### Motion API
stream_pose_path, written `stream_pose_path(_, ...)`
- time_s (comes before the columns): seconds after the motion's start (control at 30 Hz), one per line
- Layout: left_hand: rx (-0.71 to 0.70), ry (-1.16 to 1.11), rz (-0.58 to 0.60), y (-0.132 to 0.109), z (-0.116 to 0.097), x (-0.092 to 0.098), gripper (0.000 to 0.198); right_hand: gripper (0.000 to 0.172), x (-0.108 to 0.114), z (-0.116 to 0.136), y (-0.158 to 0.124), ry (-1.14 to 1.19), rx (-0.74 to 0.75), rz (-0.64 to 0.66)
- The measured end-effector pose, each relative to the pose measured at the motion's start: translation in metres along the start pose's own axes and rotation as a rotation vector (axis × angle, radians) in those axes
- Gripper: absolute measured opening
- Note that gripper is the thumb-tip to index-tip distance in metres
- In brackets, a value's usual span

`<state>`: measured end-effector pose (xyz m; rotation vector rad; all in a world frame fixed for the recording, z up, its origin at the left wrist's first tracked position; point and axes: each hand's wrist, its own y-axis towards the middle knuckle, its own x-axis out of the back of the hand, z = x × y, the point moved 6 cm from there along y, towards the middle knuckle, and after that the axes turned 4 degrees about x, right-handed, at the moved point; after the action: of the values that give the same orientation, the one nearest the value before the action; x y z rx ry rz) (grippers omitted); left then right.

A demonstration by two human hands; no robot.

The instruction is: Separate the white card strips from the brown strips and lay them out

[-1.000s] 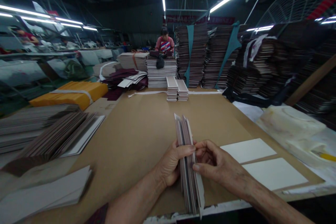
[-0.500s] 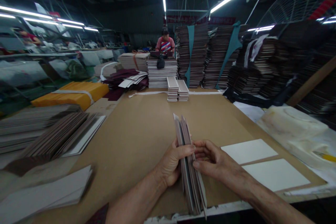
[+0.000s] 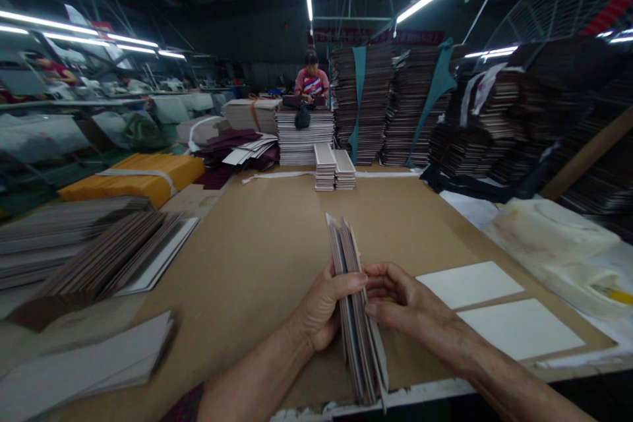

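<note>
A bundle of thin board panels point(image 3: 359, 343) stands on edge over the near side of the table, its long edges running away from me. My left hand point(image 3: 329, 306) wraps around the bundle from the left, with the thumb laid across the top edges. On the right side, my right hand point(image 3: 398, 300) has its fingers curled and its fingertips and thumb against the outermost panels, which fan slightly apart at the near end. The left hand's fingers are partly hidden behind the bundle. Two white boards point(image 3: 519, 328) lie flat to the right of my right hand.
Stacks of dark-edged panels point(image 3: 93, 257) and loose grey boards point(image 3: 99, 362) lie at left, near a yellow bundle point(image 3: 136, 178). Two small stacks of narrow white pieces point(image 3: 325, 168) stand ahead. A plastic container point(image 3: 558, 231) sits at right. A person point(image 3: 311, 82) stands behind the far stacks.
Both hands keep the same hold on the panels. The right thumb and the near ends of the outer panels have shifted very slightly.
</note>
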<state>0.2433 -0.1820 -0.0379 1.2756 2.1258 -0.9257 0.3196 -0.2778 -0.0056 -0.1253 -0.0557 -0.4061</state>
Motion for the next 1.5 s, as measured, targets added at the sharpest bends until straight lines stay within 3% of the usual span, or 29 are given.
stream_pose_path(0.27, 0.001, 0.044, 0.018, -0.002, -0.005, -0.005, 0.052, 0.040, 0.009, 0.007, -0.003, 0.051, -0.002, -0.011)
stream_pose_path(0.4, 0.011, 0.067, 0.081, -0.004, -0.003, -0.011, 0.053, 0.045, 0.019, 0.006, -0.005, 0.115, -0.018, -0.084)
stream_pose_path(0.6, 0.028, 0.057, -0.036, 0.002, 0.004, 0.003, 0.049, 0.025, 0.003, -0.001, -0.004, -0.018, 0.028, 0.000)
stream_pose_path(0.87, -0.004, 0.080, -0.012, 0.000, -0.001, 0.002, 0.049, 0.043, -0.004, -0.001, -0.010, 0.185, 0.065, 0.083)
stream_pose_path(1.03, 0.011, 0.104, 0.059, -0.004, -0.001, -0.003, 0.049, 0.043, 0.001, -0.005, -0.012, 0.330, 0.001, 0.026)
stream_pose_path(1.23, 0.101, 0.102, 0.078, -0.005, 0.001, -0.001, 0.052, 0.047, 0.010, -0.005, -0.018, 0.331, -0.040, -0.025)
stream_pose_path(1.37, 0.103, -0.033, -0.072, -0.002, -0.001, 0.008, 0.051, 0.050, 0.046, 0.011, -0.017, 0.187, 0.004, -0.056)
stream_pose_path(1.43, 0.064, -0.085, -0.164, -0.001, -0.004, 0.012, 0.047, 0.052, 0.082, 0.024, -0.010, -0.064, 0.085, -0.086)
stream_pose_path(1.5, 0.038, -0.084, -0.216, -0.001, -0.006, 0.014, 0.042, 0.063, 0.124, 0.036, 0.001, -0.501, 0.180, -0.148)
